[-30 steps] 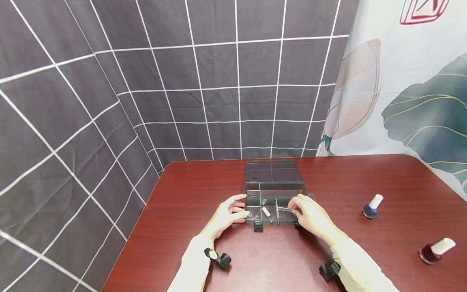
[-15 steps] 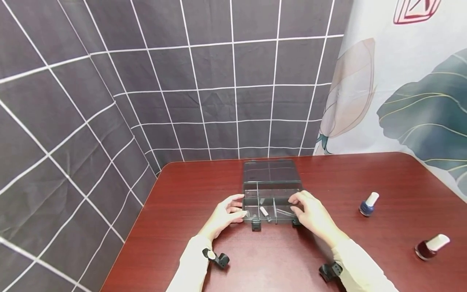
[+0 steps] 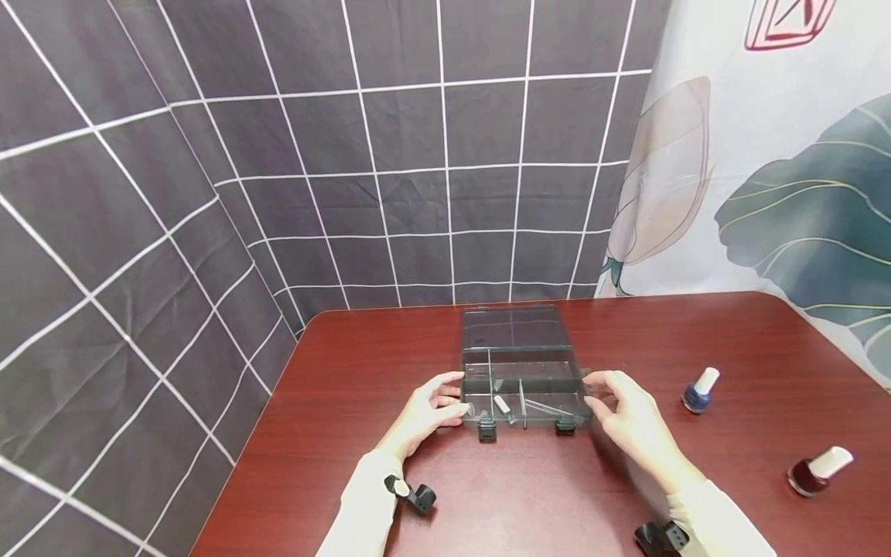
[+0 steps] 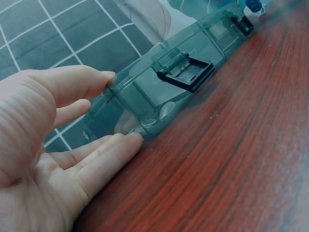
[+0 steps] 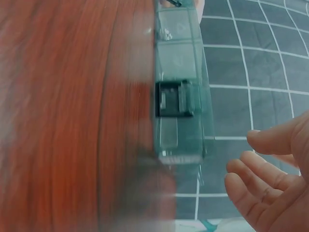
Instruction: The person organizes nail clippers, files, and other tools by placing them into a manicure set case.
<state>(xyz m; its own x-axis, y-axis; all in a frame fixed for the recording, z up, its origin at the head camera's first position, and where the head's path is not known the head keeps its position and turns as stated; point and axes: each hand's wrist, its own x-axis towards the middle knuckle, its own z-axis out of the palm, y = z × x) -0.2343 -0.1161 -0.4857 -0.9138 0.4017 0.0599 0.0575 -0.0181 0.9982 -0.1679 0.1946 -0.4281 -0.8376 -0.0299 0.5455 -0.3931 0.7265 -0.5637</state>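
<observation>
A clear, smoky-tinted compartment box (image 3: 541, 418) lies on the table with its lid (image 3: 515, 328) swung back. My left hand (image 3: 426, 414) grips its left end, thumb and fingers on either side of the corner in the left wrist view. Close to the right end, my right hand (image 3: 632, 418) has loosely bent fingers; the right wrist view shows it apart from the box and holding nothing. Among the front compartments are a small white piece (image 3: 502, 404), thin clear strips (image 3: 547, 408), and small clear curved pieces (image 4: 167, 111) at the left. Two black latches (image 4: 187, 73) hang at the front.
On the right of the reddish wooden table (image 3: 515, 503) stands a blue nail polish bottle (image 3: 699, 391) with a white cap. A dark red nail polish bottle (image 3: 820, 472) leans nearer the front. Grey gridded cloth (image 3: 404, 193) hangs behind.
My right hand has let go of the thin clear strips, which now lie in the right front compartment. It has moved right, off the box. The left hand has stayed at the left end.
</observation>
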